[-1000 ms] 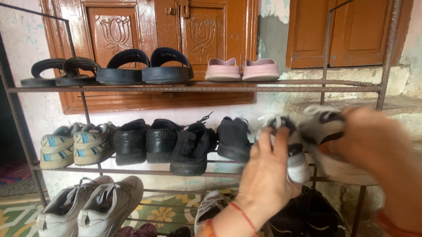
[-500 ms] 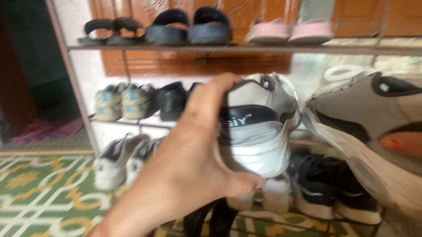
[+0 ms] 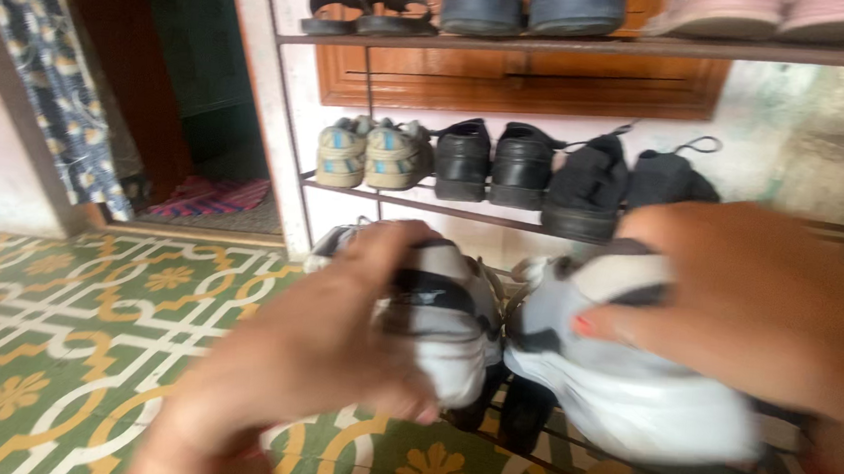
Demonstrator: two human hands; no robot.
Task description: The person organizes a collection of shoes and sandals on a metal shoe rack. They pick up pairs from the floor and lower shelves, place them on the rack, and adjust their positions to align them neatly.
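The left hand [image 3: 302, 358] is closed around a grey and white sneaker [image 3: 441, 319], thumb over its top, holding it in the air. The right hand [image 3: 768, 304] grips the matching second sneaker [image 3: 621, 383] from above, fingers curled over its collar, at 3 o'clock from the first. The two shoes almost touch, both clear of the shoe rack [image 3: 578, 44] and held in front of its lower shelves. So the pair is off the rack and in hand, and neither shoe is set down anywhere yet.

On the top shelf, at 12 o'clock, stand black sandals [image 3: 365, 7], dark slides [image 3: 531, 3] and pink shoes [image 3: 781, 14]. The middle shelf carries pale sneakers [image 3: 373, 153] and black shoes [image 3: 493, 162], with more black ones further right. Dark shoes [image 3: 519, 410] sit low on the rack just behind the held pair, close enough to brush. The patterned tile floor [image 3: 64, 319] lies at 9 o'clock, with a doorway [image 3: 192, 99] beyond it. Motion blur hides finer detail.
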